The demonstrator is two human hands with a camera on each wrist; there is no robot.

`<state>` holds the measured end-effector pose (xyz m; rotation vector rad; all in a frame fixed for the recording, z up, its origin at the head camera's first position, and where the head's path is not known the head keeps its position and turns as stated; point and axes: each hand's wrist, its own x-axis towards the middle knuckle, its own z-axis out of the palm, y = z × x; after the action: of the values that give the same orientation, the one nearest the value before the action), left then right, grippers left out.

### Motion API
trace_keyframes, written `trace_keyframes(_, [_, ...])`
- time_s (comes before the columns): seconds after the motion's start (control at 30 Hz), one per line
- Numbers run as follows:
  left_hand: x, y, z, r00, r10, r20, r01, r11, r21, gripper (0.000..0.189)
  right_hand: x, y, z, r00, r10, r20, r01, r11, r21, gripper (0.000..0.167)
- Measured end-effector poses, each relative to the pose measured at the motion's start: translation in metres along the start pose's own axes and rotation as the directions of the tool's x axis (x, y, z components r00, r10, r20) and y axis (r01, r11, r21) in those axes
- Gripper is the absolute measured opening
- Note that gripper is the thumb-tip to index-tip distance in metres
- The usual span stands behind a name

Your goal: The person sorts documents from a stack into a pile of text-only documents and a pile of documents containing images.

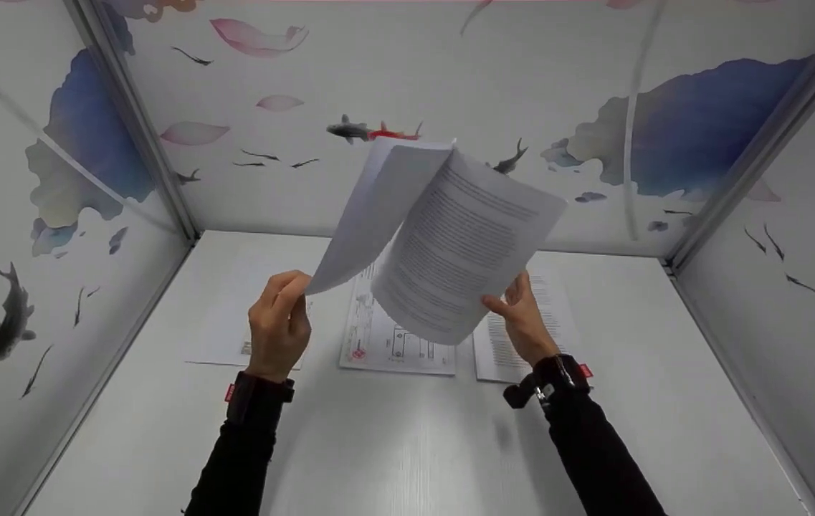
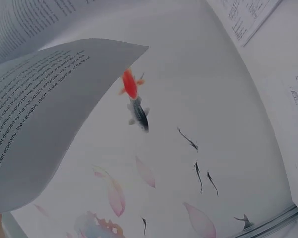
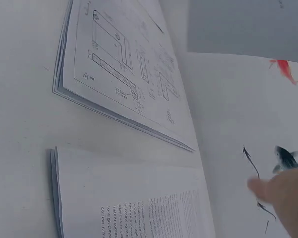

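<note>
A printed, multi-page document (image 1: 464, 247) is held up above the table, its pages fanned apart. My left hand (image 1: 279, 326) pinches the lower corner of the left-hand pages. In the left wrist view, a curved printed page (image 2: 44, 119) fills the left side, with a fingertip at its lower edge. My right hand (image 1: 522, 315) is by the document's right edge, thumb stretched toward the paper. From the right wrist, that thumb (image 3: 268, 191) shows apart from the raised sheet (image 3: 243, 29), with nothing between the fingers.
Three piles of paper lie on the white table (image 1: 378, 444): a left pile (image 1: 213, 337), a middle stack with drawings (image 1: 414, 358), and a right stack of printed text (image 1: 558, 308). Walls painted with fish and petals (image 1: 450, 72) enclose the table at back and sides.
</note>
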<state>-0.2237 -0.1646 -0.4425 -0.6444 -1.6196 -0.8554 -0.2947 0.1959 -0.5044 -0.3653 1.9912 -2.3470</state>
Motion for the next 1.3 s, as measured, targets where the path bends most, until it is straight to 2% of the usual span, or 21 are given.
trace_keyframes(0.1, [-0.007,0.000,0.008,0.998,0.015,0.056,-0.015,1.000,0.011,0.018,-0.007,-0.001,0.006,0.994,0.030,0.105,-0.037,0.997,0.065,0.064])
trace_keyframes(0.17, [-0.012,0.002,0.015,0.994,0.021,0.103,-0.024,1.000,0.018,0.016,-0.012,0.000,0.014,0.990,0.077,0.122,-0.085,0.994,0.065,0.054])
trace_keyframes(0.4, [-0.026,0.009,0.038,0.975,0.017,0.220,-0.019,1.000,0.003,0.029,-0.019,-0.002,0.035,0.985,0.157,0.069,-0.162,0.984,0.079,0.049])
trace_keyframes(0.53, [-0.032,0.013,0.047,0.962,0.028,0.271,-0.036,0.999,0.024,0.037,-0.020,-0.004,0.041,0.981,0.193,0.037,-0.196,0.970,0.141,0.045])
trace_keyframes(0.67, [-0.037,0.018,0.056,0.952,0.030,0.304,-0.048,0.998,0.051,0.042,-0.020,-0.004,0.044,0.976,0.212,0.044,-0.216,0.957,0.192,0.042])
trace_keyframes(0.77, [-0.040,0.023,0.063,0.940,0.029,0.339,-0.056,0.996,0.069,0.045,-0.020,-0.004,0.047,0.974,0.218,0.065,-0.227,0.952,0.207,0.041])
trace_keyframes(0.97, [-0.045,0.035,0.077,0.904,0.016,0.428,-0.086,0.986,0.146,0.045,-0.020,-0.004,0.051,0.966,0.243,0.088,-0.257,0.931,0.259,0.042])
trace_keyframes(1.13, [-0.052,0.044,0.092,0.892,0.035,0.452,-0.137,0.971,0.195,0.040,-0.021,-0.003,0.054,0.965,0.232,0.125,-0.259,0.925,0.277,0.045])
trace_keyframes(1.3, [-0.059,0.050,0.106,0.883,0.062,0.465,-0.190,0.953,0.235,0.039,-0.022,-0.004,0.054,0.960,0.151,0.237,-0.227,0.913,0.340,0.063])
